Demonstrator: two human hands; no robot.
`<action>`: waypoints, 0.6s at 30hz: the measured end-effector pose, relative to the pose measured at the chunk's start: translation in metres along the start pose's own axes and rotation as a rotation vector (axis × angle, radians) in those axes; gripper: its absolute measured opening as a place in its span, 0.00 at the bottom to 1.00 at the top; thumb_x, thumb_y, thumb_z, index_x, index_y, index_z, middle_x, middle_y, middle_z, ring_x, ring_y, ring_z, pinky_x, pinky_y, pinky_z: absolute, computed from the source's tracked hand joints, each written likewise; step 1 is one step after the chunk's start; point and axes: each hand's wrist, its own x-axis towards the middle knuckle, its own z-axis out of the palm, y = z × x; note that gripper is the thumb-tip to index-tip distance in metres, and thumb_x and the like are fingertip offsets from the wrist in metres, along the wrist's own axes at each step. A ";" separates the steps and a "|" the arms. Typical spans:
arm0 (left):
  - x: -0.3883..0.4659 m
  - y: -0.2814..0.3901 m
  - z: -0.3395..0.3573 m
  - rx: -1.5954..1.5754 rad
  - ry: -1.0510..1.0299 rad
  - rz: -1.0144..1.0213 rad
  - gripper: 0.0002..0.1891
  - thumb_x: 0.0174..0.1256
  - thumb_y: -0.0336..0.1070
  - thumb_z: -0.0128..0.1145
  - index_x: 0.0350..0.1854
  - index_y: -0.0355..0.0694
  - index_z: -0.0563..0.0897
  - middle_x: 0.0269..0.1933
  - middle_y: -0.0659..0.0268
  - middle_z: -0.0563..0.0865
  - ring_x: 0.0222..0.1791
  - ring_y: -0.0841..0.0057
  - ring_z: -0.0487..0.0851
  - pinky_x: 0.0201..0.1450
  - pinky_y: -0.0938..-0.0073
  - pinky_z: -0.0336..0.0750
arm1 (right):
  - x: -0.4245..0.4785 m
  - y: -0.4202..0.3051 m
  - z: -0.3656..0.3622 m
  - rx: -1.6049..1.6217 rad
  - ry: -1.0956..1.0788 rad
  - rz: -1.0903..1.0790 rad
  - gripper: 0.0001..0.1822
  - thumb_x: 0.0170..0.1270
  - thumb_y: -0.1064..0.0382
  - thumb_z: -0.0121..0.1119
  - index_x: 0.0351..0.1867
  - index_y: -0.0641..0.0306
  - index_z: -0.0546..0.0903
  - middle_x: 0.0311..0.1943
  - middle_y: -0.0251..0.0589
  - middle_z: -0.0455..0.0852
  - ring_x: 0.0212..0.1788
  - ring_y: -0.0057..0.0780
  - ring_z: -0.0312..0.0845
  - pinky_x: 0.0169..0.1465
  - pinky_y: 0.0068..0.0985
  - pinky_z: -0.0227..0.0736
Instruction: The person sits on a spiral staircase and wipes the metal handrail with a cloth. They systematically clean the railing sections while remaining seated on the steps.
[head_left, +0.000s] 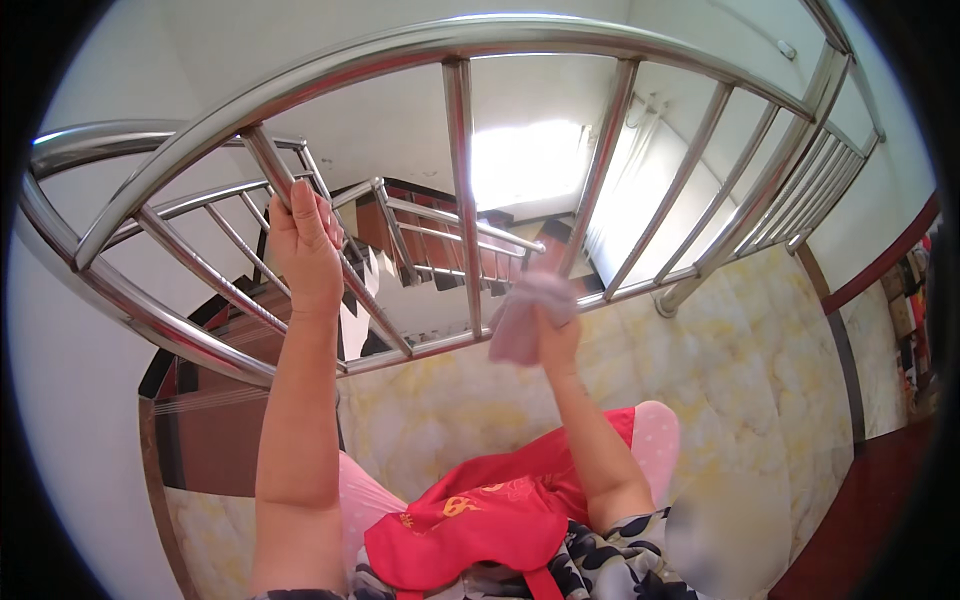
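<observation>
My left hand (306, 251) is wrapped around an upright baluster (266, 161) of the stainless steel stair railing, a little below the curved handrail (360, 54). In my right hand (559, 341) is a greyish-pink cloth (517, 322), bunched up and blurred. The cloth is at the lower end of another baluster (600, 172), close to the bottom rail (450, 343); whether it touches the metal I cannot tell. Several more steel balusters stand to either side of my hands.
Beyond the railing a stairwell drops to lower flights with reddish-brown steps (431, 225) and steel rails. More steps (210, 435) lie at the left. Marble-patterned floor tiles (720, 375) surround me. A red apron (480, 517) covers my lap. A dark red surface (847, 517) stands at the lower right.
</observation>
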 end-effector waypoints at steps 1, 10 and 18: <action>0.001 0.000 -0.003 0.018 -0.004 0.000 0.18 0.72 0.53 0.47 0.29 0.45 0.65 0.21 0.75 0.65 0.17 0.89 0.62 0.19 0.87 0.58 | 0.008 -0.032 -0.003 0.007 0.022 -0.098 0.18 0.58 0.64 0.67 0.48 0.69 0.78 0.47 0.39 0.81 0.48 0.21 0.75 0.53 0.23 0.70; 0.000 0.000 0.008 -0.023 0.044 0.008 0.17 0.72 0.51 0.47 0.29 0.44 0.65 0.20 0.77 0.64 0.17 0.91 0.59 0.19 0.86 0.54 | 0.130 -0.262 0.015 -0.186 0.040 -0.743 0.20 0.61 0.58 0.63 0.49 0.71 0.78 0.44 0.45 0.84 0.47 0.31 0.79 0.52 0.25 0.71; 0.002 -0.003 0.004 -0.007 0.008 0.035 0.18 0.72 0.52 0.48 0.29 0.45 0.66 0.21 0.77 0.65 0.17 0.91 0.59 0.17 0.87 0.54 | 0.156 -0.235 0.030 -0.237 -0.036 -0.420 0.25 0.55 0.51 0.67 0.48 0.68 0.78 0.42 0.45 0.84 0.44 0.31 0.80 0.48 0.27 0.73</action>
